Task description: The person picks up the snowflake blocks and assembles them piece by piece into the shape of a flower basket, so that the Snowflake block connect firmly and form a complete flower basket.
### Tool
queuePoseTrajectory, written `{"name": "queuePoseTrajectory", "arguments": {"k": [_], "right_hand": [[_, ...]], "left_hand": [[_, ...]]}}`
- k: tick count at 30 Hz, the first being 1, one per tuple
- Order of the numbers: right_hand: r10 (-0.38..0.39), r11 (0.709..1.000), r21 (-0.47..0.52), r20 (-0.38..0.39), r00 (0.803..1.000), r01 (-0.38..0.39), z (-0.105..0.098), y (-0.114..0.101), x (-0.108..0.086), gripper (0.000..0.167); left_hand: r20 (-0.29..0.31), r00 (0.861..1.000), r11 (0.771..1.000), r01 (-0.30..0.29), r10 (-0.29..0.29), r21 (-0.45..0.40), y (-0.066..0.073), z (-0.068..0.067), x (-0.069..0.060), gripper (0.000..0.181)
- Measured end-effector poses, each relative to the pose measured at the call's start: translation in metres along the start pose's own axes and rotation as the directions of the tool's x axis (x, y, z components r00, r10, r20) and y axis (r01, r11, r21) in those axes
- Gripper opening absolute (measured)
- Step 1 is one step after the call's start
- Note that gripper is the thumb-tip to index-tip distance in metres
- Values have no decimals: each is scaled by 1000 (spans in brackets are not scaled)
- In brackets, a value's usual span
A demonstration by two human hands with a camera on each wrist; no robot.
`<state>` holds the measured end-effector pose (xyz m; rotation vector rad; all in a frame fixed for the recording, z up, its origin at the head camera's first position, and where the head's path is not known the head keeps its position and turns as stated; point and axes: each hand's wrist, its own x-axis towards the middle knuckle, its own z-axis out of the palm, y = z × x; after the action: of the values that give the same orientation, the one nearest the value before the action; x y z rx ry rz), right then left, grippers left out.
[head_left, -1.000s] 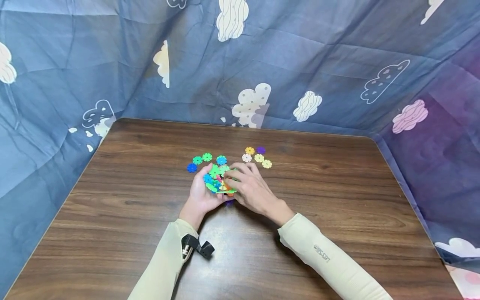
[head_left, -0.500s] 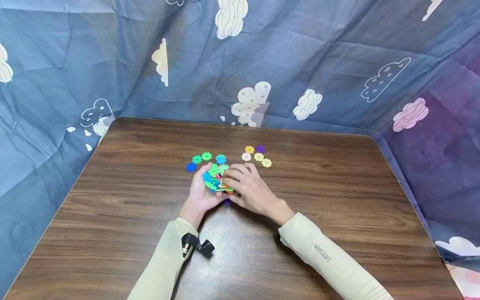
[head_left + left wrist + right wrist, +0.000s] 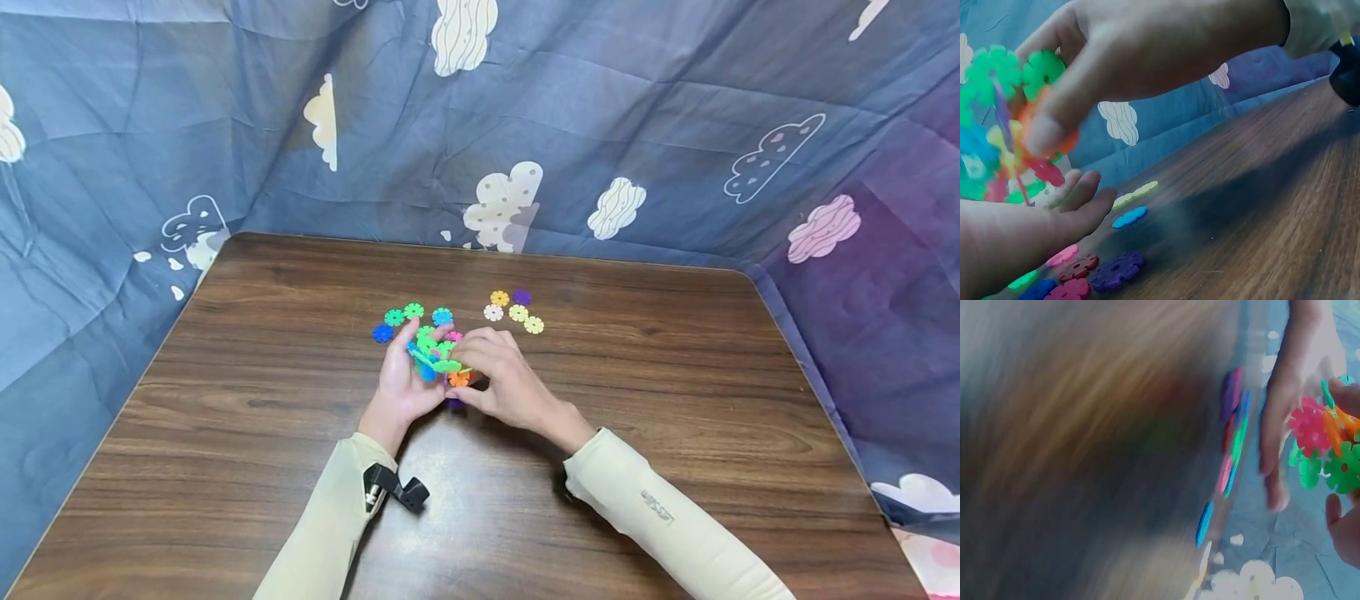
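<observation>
In the head view, a multicoloured assembly of notched flower-shaped discs (image 3: 442,358) sits between the two hands. The left hand (image 3: 397,387) is under and beside it, palm up; in the left wrist view this hand (image 3: 1029,234) has its fingers extended below the discs. The right hand (image 3: 513,383) holds the assembly from the right side. Its thumb lies on an orange disc (image 3: 1067,139) in the left wrist view. In the right wrist view, green, pink and orange discs of the assembly (image 3: 1344,467) show between right-hand fingertips. Some left-hand fingers are hidden in the head view.
Loose discs lie on the wooden table (image 3: 645,367) beyond the hands: blue (image 3: 382,333) and green (image 3: 414,310) ones left, yellow (image 3: 533,325) and purple (image 3: 522,297) ones right. More discs (image 3: 1117,271) lie beneath the hands. Cloud-patterned cloth (image 3: 390,108) hangs behind.
The assembly has turned and tilted, with an orange disc now showing at its lower right. The right hand has rotated with it; the left thumb has shifted slightly up and away from the discs.
</observation>
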<state>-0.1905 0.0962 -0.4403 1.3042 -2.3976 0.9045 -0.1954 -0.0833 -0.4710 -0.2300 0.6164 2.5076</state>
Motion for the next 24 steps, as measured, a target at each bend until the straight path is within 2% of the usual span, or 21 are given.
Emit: {"name": "queuePoseTrajectory", "arguments": {"k": [2,4,7,9,12,14,16,19,24], "right_hand": [[77,992,106,-16,997,-75,-1,-6,1,38],[171,963,213,-15,985,-164,-3,-12,3,40],[326,895,322,-4,945,-308,-7,-22,6,36],[429,832,383,13,903,-400,-11,-26,9,30],[556,707,495,55,830,-506,-16,-30,13,24],[606,615,571,99,789,-544,-18,-32,15,23],[640,537,618,145,755,-574,-19,-35,17,25],[651,472,649,200,733,-597,-19,-41,20,27],[664,385,689,255,703,-614,-19,-45,21,27]], "left_hand": [[8,1000,1000,-12,12,-11,0,0,-1,73],[40,999,999,-23,24,-23,1,1,-3,76],[133,990,999,-34,39,-42,2,1,-4,79],[171,984,998,-35,42,-43,2,1,-5,82],[146,988,998,-32,40,-61,2,1,-5,83],[122,992,998,-28,36,-63,2,1,-6,84],[147,988,996,-26,38,-82,1,1,-6,88],[253,966,993,-21,51,-120,0,1,-6,92],[399,913,979,-1,84,-205,-1,0,-8,84]]}}
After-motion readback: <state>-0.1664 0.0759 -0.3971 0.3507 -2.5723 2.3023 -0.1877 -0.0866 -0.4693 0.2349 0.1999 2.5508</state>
